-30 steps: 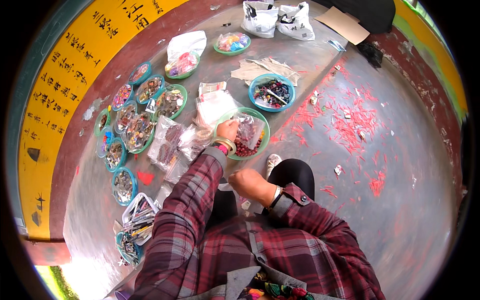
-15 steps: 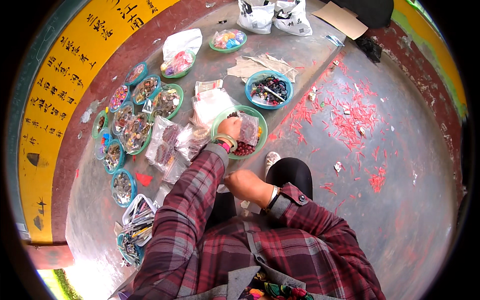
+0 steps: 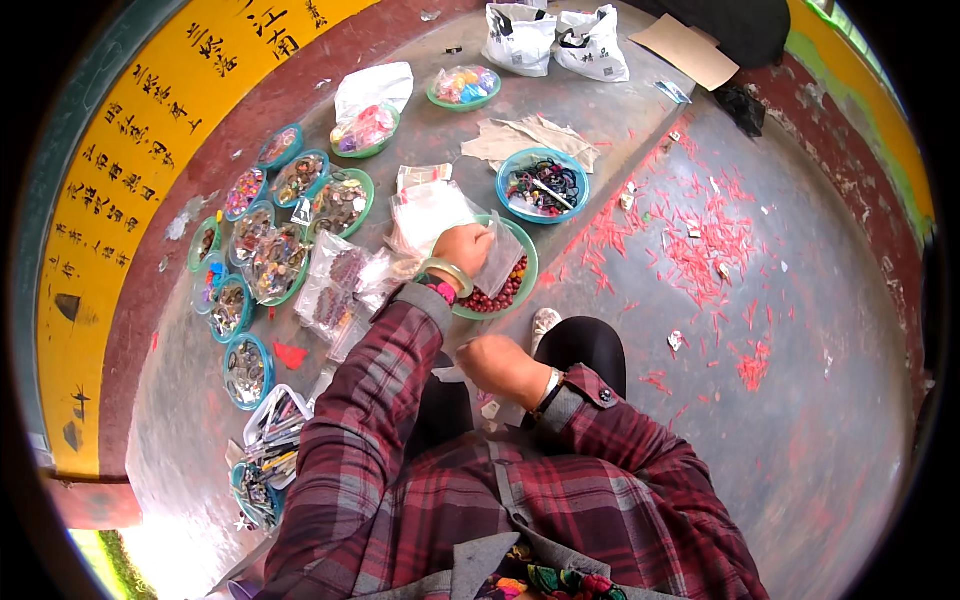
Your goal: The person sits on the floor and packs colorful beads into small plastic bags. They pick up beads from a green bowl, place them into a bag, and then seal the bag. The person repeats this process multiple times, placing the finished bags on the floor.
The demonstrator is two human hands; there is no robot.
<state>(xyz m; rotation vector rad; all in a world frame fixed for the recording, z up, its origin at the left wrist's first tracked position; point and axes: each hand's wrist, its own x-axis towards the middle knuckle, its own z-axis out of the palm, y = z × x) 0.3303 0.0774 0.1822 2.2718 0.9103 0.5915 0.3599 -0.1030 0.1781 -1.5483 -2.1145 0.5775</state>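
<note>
My left hand (image 3: pixel 463 248), with a pale green bangle at its wrist, is over the green bowl (image 3: pixel 533 268) in front of me. Its closed fingers meet the edge of a clear plastic bag (image 3: pixel 500 258), which hangs over the bowl. Dark red round beads (image 3: pixel 493 300) fill the bowl's near part, with some yellow ones at its right. Nearer my body, my right hand (image 3: pixel 500 368) is curled closed above my lap. Its fingertips are turned away, so what it grips is hidden.
Stacked clear bags (image 3: pixel 425 212) and bagged bead strings (image 3: pixel 338 283) lie left of the bowl. A blue basin (image 3: pixel 543 186) of dark cords stands beyond it. Several small basins (image 3: pixel 247 372) line the left. Red paper scraps (image 3: pixel 700 250) litter the lower floor past a step edge.
My left hand has risen from among the beads and turned, and the clear bag has tilted with it. My right hand stays nearly in place. The whole view has shifted slightly.
</note>
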